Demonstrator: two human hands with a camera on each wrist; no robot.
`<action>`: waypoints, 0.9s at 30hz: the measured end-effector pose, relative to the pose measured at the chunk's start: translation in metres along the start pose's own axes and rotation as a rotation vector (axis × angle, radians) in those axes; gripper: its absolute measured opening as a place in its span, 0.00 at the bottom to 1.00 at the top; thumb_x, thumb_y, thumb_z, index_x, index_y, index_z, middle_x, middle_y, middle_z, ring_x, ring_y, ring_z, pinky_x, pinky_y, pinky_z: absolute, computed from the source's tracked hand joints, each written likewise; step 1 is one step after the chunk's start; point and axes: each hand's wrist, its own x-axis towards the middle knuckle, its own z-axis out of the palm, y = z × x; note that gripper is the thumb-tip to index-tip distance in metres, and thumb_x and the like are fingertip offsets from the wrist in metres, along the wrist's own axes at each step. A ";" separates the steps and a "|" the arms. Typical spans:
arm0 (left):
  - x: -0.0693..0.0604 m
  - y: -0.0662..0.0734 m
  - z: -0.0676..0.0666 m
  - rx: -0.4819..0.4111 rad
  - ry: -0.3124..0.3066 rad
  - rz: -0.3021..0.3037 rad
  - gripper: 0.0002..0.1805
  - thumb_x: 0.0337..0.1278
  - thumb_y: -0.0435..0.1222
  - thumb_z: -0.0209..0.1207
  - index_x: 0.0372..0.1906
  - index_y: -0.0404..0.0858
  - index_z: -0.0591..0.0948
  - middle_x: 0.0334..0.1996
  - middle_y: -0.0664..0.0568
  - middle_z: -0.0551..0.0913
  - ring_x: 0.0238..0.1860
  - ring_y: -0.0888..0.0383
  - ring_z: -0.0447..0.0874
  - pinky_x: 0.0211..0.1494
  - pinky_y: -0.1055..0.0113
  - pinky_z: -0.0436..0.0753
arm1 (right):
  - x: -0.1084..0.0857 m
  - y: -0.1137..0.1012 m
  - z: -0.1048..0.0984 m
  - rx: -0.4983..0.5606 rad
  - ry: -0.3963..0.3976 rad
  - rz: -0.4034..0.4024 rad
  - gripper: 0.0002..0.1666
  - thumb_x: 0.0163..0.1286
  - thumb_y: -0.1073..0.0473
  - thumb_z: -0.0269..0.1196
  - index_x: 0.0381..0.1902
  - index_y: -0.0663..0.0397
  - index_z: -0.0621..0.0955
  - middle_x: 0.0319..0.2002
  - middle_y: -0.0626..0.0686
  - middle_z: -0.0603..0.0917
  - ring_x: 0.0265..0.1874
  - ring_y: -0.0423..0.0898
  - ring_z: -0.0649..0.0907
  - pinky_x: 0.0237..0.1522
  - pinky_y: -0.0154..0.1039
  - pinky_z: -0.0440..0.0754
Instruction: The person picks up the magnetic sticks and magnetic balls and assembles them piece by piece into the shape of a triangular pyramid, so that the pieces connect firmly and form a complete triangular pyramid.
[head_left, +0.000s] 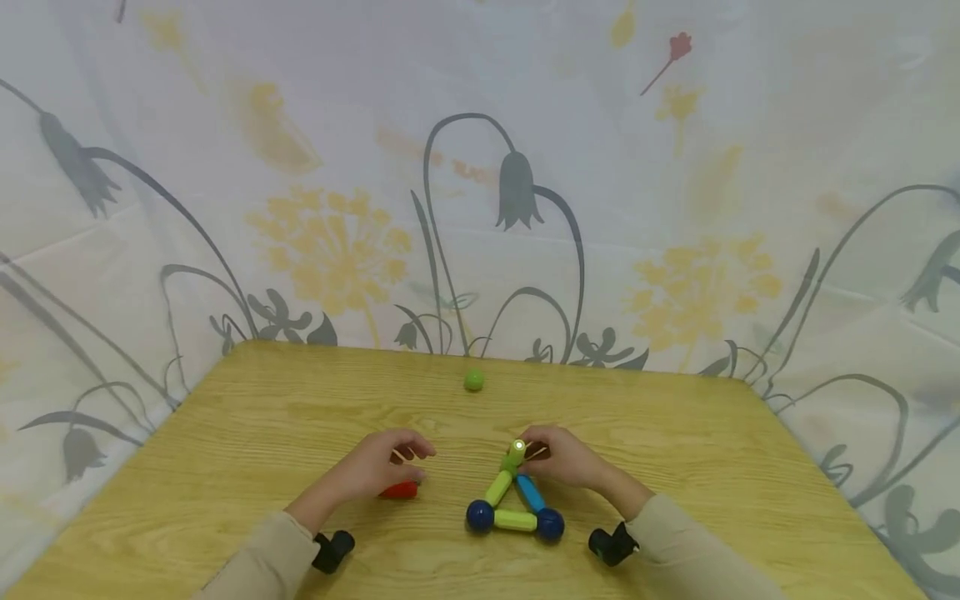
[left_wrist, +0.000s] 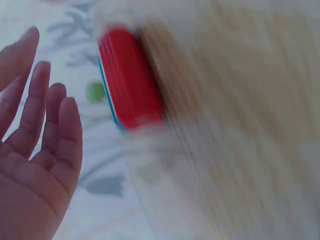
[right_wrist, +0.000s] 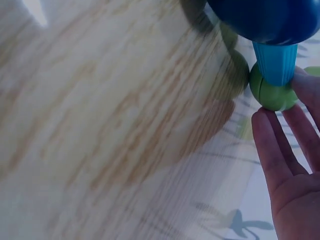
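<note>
A triangle of magnetic building pieces lies on the table. Two dark blue balls form its near corners, joined by a yellow-green rod. A second yellow-green rod and a blue rod run to a green ball at the far corner. Another yellow-green rod stands up from that ball. My right hand pinches the green ball between thumb and fingers. My left hand, fingers relaxed and holding nothing, hovers beside a red piece, which the hand partly hides in the head view.
A loose green ball sits near the far edge of the wooden table. Behind the table hangs a flower-patterned cloth. Black wrist cameras are strapped on both wrists.
</note>
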 end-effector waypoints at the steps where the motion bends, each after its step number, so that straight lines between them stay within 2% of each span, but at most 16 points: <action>1: 0.000 -0.004 -0.004 0.011 -0.006 -0.002 0.13 0.56 0.34 0.62 0.46 0.34 0.79 0.44 0.46 0.80 0.44 0.47 0.75 0.45 0.63 0.75 | -0.001 0.000 0.000 0.002 0.001 0.004 0.11 0.61 0.69 0.63 0.42 0.65 0.79 0.40 0.55 0.80 0.42 0.53 0.82 0.43 0.36 0.79; 7: -0.004 -0.016 -0.017 0.065 -0.084 -0.036 0.13 0.57 0.34 0.61 0.46 0.34 0.79 0.44 0.47 0.79 0.43 0.50 0.75 0.44 0.62 0.76 | -0.002 0.002 -0.001 0.027 -0.008 0.025 0.11 0.61 0.69 0.64 0.42 0.63 0.80 0.40 0.54 0.80 0.42 0.53 0.82 0.43 0.35 0.79; 16: -0.003 -0.022 -0.016 0.102 -0.165 -0.082 0.11 0.59 0.31 0.58 0.45 0.32 0.81 0.42 0.48 0.81 0.44 0.49 0.78 0.45 0.59 0.77 | -0.002 0.004 -0.002 0.035 -0.006 0.058 0.10 0.61 0.68 0.64 0.41 0.63 0.81 0.40 0.53 0.80 0.42 0.52 0.81 0.42 0.34 0.78; 23: -0.002 -0.022 -0.015 0.154 -0.136 -0.072 0.11 0.62 0.30 0.55 0.47 0.32 0.80 0.42 0.47 0.80 0.43 0.50 0.77 0.45 0.59 0.76 | -0.001 0.003 -0.002 0.020 -0.002 0.060 0.10 0.60 0.67 0.65 0.41 0.62 0.81 0.40 0.53 0.81 0.42 0.51 0.81 0.42 0.35 0.78; 27: -0.001 -0.022 -0.014 0.137 -0.061 -0.084 0.11 0.64 0.29 0.52 0.49 0.32 0.79 0.43 0.47 0.79 0.38 0.54 0.76 0.40 0.61 0.75 | 0.000 0.005 -0.001 0.017 0.000 0.066 0.10 0.60 0.67 0.65 0.41 0.61 0.81 0.40 0.52 0.80 0.42 0.51 0.81 0.42 0.35 0.78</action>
